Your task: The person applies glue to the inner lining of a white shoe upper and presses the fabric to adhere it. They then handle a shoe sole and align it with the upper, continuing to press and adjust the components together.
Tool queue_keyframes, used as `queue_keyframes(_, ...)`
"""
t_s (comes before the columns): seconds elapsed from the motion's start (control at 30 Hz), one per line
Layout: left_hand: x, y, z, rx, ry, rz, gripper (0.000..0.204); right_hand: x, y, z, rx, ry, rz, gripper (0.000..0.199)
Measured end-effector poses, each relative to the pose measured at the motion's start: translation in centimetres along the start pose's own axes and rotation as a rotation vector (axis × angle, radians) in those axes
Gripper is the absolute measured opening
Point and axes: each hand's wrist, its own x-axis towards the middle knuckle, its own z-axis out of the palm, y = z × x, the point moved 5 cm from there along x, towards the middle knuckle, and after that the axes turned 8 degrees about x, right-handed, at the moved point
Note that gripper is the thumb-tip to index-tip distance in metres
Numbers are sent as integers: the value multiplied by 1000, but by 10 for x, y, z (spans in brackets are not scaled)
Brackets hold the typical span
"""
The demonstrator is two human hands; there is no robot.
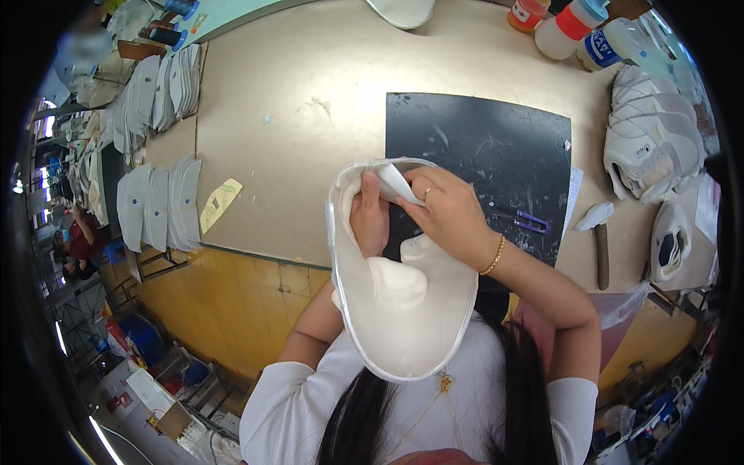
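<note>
Upper (411,341): cream inside, rim (332,232) silvery white. Mat (480,139): black, pale scuffs. Table (294,139): tan. Snips (532,223): purple. Hammer handle (601,256): brown. Floor (225,302): ochre yellow. Bracelet (497,256): gold. Shirt (465,403): white, finely ribbed.

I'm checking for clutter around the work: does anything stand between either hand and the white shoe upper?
Nothing visible does. The left hand is on the white shoe upper, near its far edge; the right hand pinches a white piece at that edge. The purple-handled tool lies apart, to the right.
</note>
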Motion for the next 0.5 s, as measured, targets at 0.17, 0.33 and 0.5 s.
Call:
queue_keyframes(0.17,-10,24,10,-73,-110,166,55,-5,-25,2,-25,-41,-176,16)
queue_keyframes(0.33,-12,61,18,46,-173,308,73,8,-62,-7,-184,60,-370,15)
queue_keyframes(0.5,-12,73,16,22,-192,375,61,20,-78,-6,-180,105,-420,16)
